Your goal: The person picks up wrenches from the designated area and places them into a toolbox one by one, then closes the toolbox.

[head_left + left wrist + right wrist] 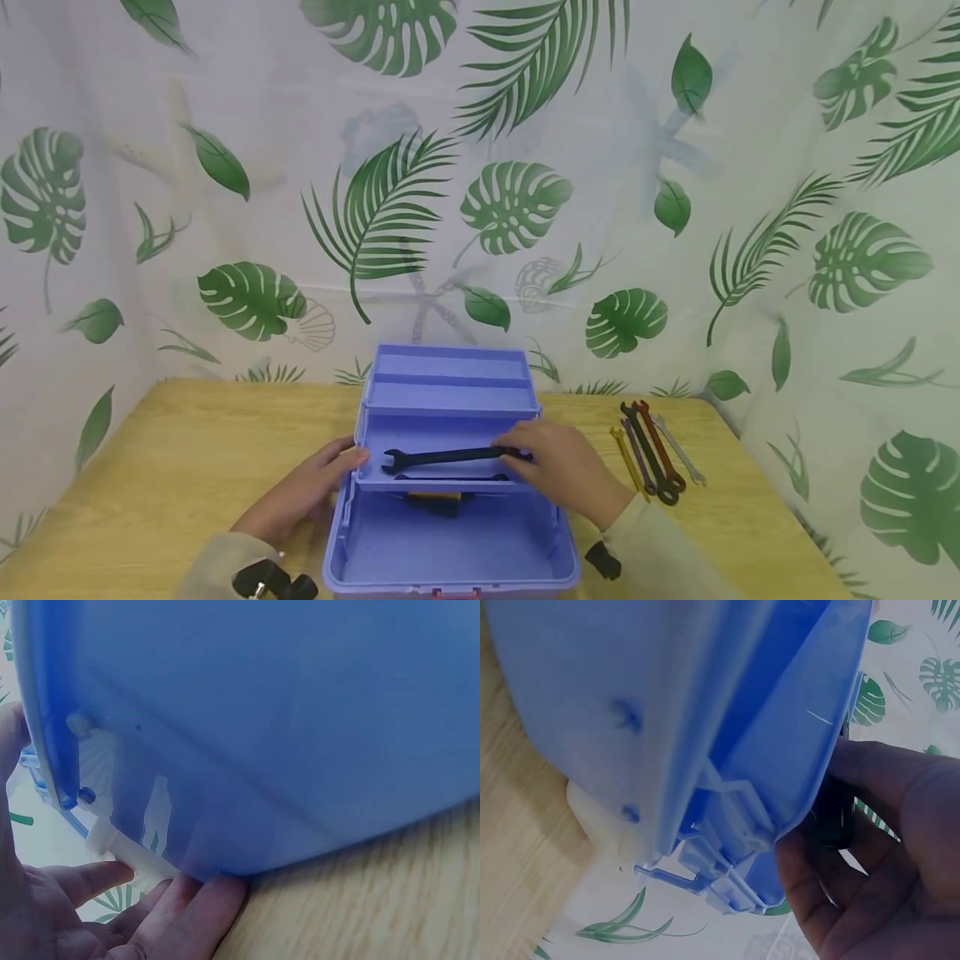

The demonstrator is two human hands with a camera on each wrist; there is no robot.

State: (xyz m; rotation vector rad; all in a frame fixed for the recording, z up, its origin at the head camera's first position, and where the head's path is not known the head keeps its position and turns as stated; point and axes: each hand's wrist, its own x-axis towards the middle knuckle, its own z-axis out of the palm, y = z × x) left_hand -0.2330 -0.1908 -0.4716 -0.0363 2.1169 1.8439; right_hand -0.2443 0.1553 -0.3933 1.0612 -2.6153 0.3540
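Black open-ended wrench [457,455] set crosswise, its right end in the right hand [570,471]

The wrench is at the lower centre of the frame, over the lower tray [420,432] of a violet-blue cantilever toolbox [405,585]; whether it touches the tray floor I cannot tell. Its long axis runs nearly left to right, with the forked end pointing toward the left hand [322,482] but apart from it. The right hand pinches the other end between thumb and fingers. The left hand looks loosely extended against the toolbox's left side, not clenched. A second dark wrench [450,477] lies just below, nearly parallel. The slanting group of wrenches [647,452] on the counter [240,433], right of frame, is nearer the right hand
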